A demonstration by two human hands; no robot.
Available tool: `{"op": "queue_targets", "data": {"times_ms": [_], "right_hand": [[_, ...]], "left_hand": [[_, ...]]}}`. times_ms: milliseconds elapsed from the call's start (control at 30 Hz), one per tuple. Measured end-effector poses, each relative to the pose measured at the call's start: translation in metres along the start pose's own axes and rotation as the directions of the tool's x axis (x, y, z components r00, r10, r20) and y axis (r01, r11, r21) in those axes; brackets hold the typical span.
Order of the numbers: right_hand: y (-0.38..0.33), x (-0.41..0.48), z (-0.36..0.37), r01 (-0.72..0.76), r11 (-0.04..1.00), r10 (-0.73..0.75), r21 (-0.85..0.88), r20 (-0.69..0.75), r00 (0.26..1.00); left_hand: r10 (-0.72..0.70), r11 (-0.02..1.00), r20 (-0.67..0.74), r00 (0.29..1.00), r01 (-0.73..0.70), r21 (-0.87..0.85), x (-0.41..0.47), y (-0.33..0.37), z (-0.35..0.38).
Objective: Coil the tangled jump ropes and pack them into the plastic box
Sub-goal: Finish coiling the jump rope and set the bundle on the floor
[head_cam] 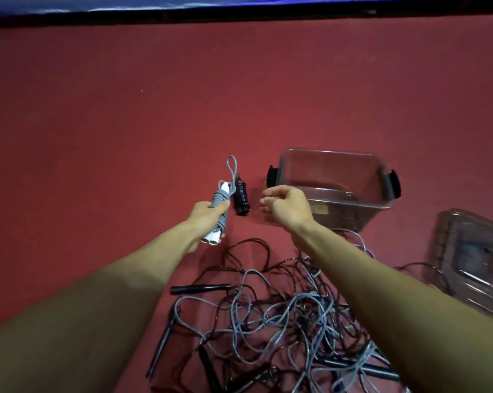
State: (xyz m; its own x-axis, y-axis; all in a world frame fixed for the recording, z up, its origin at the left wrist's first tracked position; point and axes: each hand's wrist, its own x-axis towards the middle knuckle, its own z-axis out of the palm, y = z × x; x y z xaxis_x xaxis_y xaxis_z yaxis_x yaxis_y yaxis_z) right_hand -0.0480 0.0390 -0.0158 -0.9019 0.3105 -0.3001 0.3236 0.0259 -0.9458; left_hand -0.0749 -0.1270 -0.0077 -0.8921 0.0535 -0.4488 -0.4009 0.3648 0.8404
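The left hand is gripping a coiled grey jump rope around its middle, its two white handles sticking out toward the near side and one loop pointing far. Just right of it, a coiled black jump rope is lying on the red floor. The right hand is hovering with loosely curled fingers, holding nothing, at the near left corner of the clear plastic box, which is sitting upright and open. A tangled pile of grey and black ropes is sprawling across the near floor, and the clear lid is lying at the right edge.
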Motion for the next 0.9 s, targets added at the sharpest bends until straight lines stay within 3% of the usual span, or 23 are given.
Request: {"op": "queue_targets", "data": {"times_ms": [267,600,733,900], "right_hand": [[0.064,0.046,0.013,-0.072,0.973,0.091,-0.219,0.077,0.993],[0.099,0.067,0.033,-0.122,0.963,0.153,-0.24,0.113,0.982],[0.1,0.059,0.045,-0.115,0.952,0.165,-0.283,0.16,0.973],[0.087,0.032,0.079,-0.053,0.934,0.144,-0.354,0.238,0.96]], "left_hand": [[-0.051,0.992,-0.105,0.993,0.062,0.106,0.078,-0.041,0.015],[-0.029,0.997,-0.142,0.989,0.039,0.068,0.122,-0.061,0.03],[-0.029,0.981,-0.078,0.997,0.044,0.191,0.114,-0.058,0.016],[-0.003,0.914,-0.111,0.994,0.047,0.403,0.084,-0.059,-0.015]]}}
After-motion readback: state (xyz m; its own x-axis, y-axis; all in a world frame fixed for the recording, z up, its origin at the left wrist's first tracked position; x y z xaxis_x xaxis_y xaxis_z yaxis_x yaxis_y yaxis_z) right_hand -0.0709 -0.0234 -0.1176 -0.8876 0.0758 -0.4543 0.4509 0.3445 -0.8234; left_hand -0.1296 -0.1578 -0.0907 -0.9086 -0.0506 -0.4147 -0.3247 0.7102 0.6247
